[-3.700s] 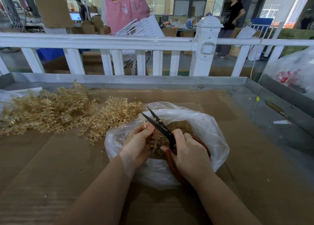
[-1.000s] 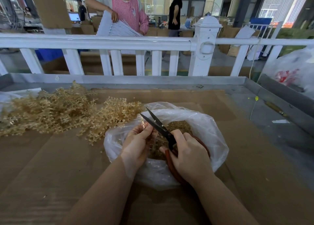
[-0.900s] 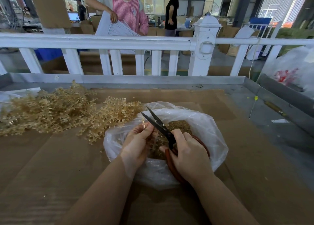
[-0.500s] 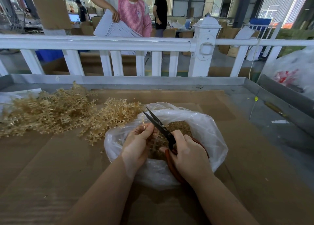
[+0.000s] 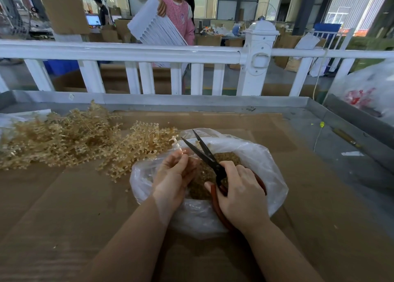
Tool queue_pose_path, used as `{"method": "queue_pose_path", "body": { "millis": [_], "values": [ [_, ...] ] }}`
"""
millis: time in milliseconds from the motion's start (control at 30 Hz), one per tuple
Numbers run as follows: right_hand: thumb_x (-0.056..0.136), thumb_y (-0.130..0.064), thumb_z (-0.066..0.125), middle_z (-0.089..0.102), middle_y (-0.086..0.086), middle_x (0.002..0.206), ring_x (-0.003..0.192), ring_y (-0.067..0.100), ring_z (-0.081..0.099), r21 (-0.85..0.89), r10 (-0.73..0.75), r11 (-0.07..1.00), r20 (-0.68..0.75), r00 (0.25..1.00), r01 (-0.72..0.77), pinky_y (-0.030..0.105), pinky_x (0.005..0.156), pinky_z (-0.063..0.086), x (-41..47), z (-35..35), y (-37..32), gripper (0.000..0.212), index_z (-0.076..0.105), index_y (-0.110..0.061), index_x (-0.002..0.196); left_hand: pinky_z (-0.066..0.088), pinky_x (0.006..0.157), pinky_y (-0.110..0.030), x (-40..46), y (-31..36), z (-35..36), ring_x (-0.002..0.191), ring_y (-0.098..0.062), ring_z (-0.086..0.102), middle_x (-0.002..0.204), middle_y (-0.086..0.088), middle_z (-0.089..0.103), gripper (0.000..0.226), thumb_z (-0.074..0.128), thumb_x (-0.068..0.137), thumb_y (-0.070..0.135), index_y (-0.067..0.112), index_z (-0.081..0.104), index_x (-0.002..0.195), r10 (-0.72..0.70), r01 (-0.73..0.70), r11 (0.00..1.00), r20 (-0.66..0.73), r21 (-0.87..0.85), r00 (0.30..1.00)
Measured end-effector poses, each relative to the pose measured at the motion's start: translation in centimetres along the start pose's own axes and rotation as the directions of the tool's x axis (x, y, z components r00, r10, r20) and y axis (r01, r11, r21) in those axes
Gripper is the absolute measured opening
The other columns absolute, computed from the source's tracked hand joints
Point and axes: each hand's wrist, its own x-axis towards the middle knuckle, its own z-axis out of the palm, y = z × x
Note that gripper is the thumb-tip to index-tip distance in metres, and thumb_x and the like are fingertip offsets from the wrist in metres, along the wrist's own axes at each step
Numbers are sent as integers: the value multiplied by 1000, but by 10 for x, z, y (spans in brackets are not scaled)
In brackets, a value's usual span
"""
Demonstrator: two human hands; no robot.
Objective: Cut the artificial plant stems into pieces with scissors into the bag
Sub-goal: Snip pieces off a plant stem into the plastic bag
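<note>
A flat sheet of brown corrugated cardboard [image 5: 64,207] covers the worktop, and everything else is placed from the crumpled clear plastic bag [image 5: 262,164] that sits open at its middle, already holding a bed of tan cut pieces. To the left of the bag, touching its rim, sprawls a heap of pale golden artificial plant stems [image 5: 70,139] not yet cut. Over the bag's mouth, the right hand [image 5: 241,194] is wrapped around the red handles of black-bladed scissors [image 5: 204,151], blades parted and pointing up and left. The left hand [image 5: 172,175], the nearer one to the heap, pinches a thin pale stem piece [image 5: 178,146] whose long axis runs up and away, crossing just left of the open blades, so the coming snip likely drops into the bag.
</note>
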Motion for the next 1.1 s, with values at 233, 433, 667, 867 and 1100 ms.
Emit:
{"method": "queue_pose_path", "body": {
  "millis": [233,433,667,867,1100],
  "values": [
    [85,-44,64,64,3,98,89,21,59,18,8,1000,-8,1000,-7,34,77,52,-1,0,1,44,59,-13,116,59,71,-27,-2,2,-1,70,-17,71,82,-12,68,16,47,93,-6,3,61,93,-26,26,998,-1,-52,1000],
    [86,-50,53,64,-1,100,91,13,59,93,-55,994,-17,998,57,22,81,46,-3,-2,-1,47,58,-15,117,59,77,-34,-6,-2,7,84,-19,71,91,-10,73,10,62,87,5,8,66,95,84,-80,996,-99,44,992],
    [85,-43,63,65,3,98,89,20,60,73,-12,997,-48,999,15,31,78,50,-2,0,1,43,59,-13,115,56,55,-20,-7,2,7,60,-9,68,76,-6,70,8,58,90,4,5,65,91,63,-70,991,-63,-110,996],
    [86,-48,52,64,3,96,89,20,60,96,-4,995,-118,993,16,30,80,48,-3,-1,0,48,60,-10,114,57,58,-20,-5,3,7,59,-10,63,68,-4,63,13,53,93,5,8,59,82,92,-104,954,-54,-280,994],
    [83,-44,63,63,-2,101,93,15,57,114,-95,989,21,995,92,23,79,46,-1,0,-1,45,57,-18,119,55,79,-27,-7,2,5,81,-15,66,90,-8,68,19,46,95,-3,5,63,93,114,-115,985,-13,-125,993]
  ]
}}
